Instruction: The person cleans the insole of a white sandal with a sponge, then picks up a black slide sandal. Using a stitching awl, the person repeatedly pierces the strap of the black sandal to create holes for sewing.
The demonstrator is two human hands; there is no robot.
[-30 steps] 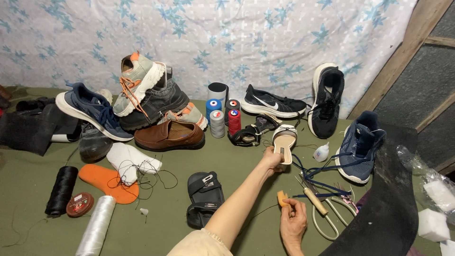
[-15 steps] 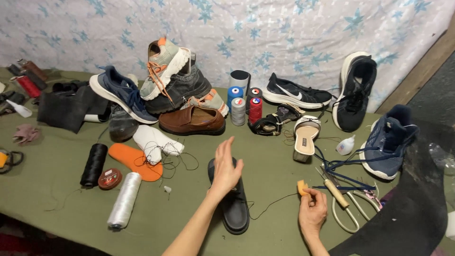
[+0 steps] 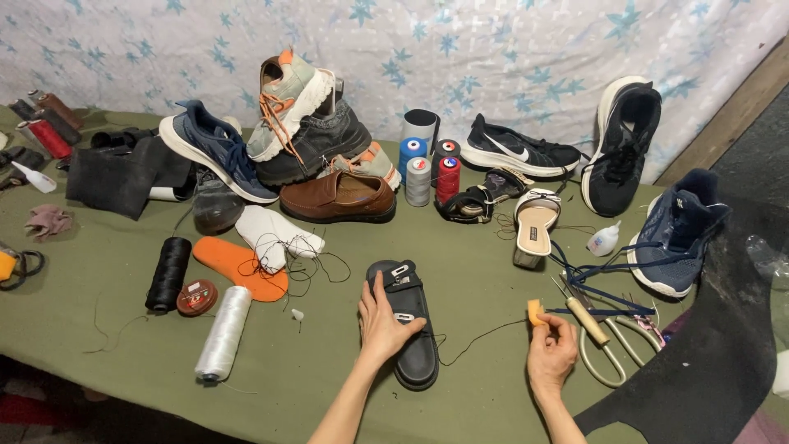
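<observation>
Head view: since half a second earlier the left hand has dropped from a raised, open-fingered pose onto the black rubber slide sandal with two buckled straps, and it now lies flat on the sandal's left edge, palm down, fingers spread over the sole, pressing rather than closed around it. The right hand has stayed near the same spot on the olive-green cloth table cover; its fingertips are pinched on a small orange block, probably wax. A thin dark thread runs from that block leftward toward the sandal's heel end. The sandal's long axis runs from the far end, where the straps sit, toward the person, tilted slightly right at the near end. The sandal lies directly under the left hand and well to the left of the right hand, so the left hand is the nearer. A wooden-handled awl and pale-handled scissors lie just beside the right hand. No container holding anything is visible near the hands.
</observation>
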